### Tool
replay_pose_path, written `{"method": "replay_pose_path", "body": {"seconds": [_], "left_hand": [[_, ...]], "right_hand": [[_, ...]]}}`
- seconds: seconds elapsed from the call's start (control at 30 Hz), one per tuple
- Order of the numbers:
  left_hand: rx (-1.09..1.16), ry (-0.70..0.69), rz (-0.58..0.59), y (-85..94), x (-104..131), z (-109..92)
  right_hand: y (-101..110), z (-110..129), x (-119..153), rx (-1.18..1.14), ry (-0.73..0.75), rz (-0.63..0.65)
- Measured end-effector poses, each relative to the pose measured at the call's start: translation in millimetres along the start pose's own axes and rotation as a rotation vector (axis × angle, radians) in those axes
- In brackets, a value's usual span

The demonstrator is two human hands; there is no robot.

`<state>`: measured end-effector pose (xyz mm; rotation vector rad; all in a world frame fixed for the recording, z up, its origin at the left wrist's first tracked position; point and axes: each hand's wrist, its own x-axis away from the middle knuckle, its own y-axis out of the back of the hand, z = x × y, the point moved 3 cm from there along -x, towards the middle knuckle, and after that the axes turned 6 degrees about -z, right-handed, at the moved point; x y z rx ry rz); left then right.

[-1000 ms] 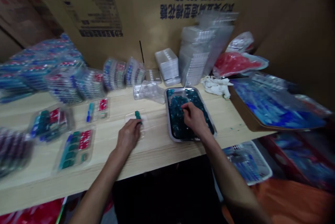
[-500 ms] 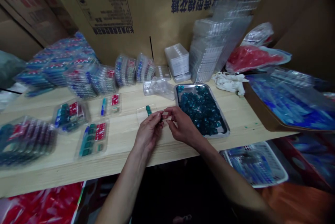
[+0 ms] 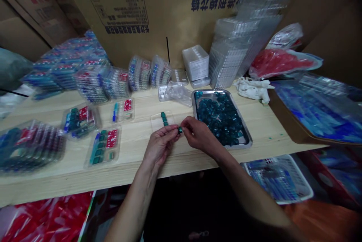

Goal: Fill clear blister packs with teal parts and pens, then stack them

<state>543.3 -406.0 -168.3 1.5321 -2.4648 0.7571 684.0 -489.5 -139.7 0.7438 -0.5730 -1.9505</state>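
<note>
Between the thumb and forefinger of my left hand (image 3: 162, 142) is a small dark-green glossy piece (image 3: 180, 130). My right hand (image 3: 198, 133) is closed in a pinch at the other side of the same piece, its fingertips meeting it. Just beyond the hands lies a clear plastic blister tray (image 3: 155, 121) with a short column of green pieces (image 3: 164, 118) in it. To the right of my right hand, a metal tray (image 3: 246, 136) holds a heap of similar green pieces (image 3: 219, 117).
Filled blister packs (image 3: 103, 145) lie at left, with stacked packs (image 3: 31, 147) beside them. Clear plastic trays (image 3: 234, 49) are piled against a large carton (image 3: 169, 8). A white glove (image 3: 253, 89) and a box of blue packets (image 3: 319, 106) sit at right. A white basket (image 3: 307, 193) stands below the table edge.
My right fingers have gone from spread apart to pinched together at the green piece, which now shows more plainly. The whole view has shifted slightly.
</note>
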Motion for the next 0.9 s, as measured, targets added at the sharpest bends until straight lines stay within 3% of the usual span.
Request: {"method": "replay_pose_path", "body": {"seconds": [0.07, 0.17, 0.27, 0.37, 0.5, 0.7, 0.9], "left_hand": [[-0.159, -0.200, -0.114, 19.2, -9.1, -10.8], [-0.522, -0.583, -0.238, 41.5, -21.9, -29.7], [-0.807, -0.762, -0.159, 42.2, -32.6, -32.6], [-0.966, -0.808, -0.042, 31.8, -39.5, -22.3], [-1.070, -0.831, 0.047, 25.8, -42.5, -9.5], [-0.953, -0.788, -0.009, 39.0, -38.3, -4.5], [-1.011, -0.861, 0.094, 36.7, -35.6, 10.2]], "right_hand": [[16.0, -12.6, 1.2, 0.174, -0.041, -0.035], [44.5, -42.5, 4.5, 0.634, -0.206, -0.049], [60.7, -70.4, 9.4, 0.887, -0.355, 0.083], [63.5, -83.4, 12.6, 0.884, -0.387, 0.155], [62.9, -83.2, 16.2, 0.835, -0.348, 0.173], [62.6, -73.2, 25.3, 0.903, -0.257, 0.218], [62.2, -79.7, 23.4, 0.897, -0.301, 0.168]]}}
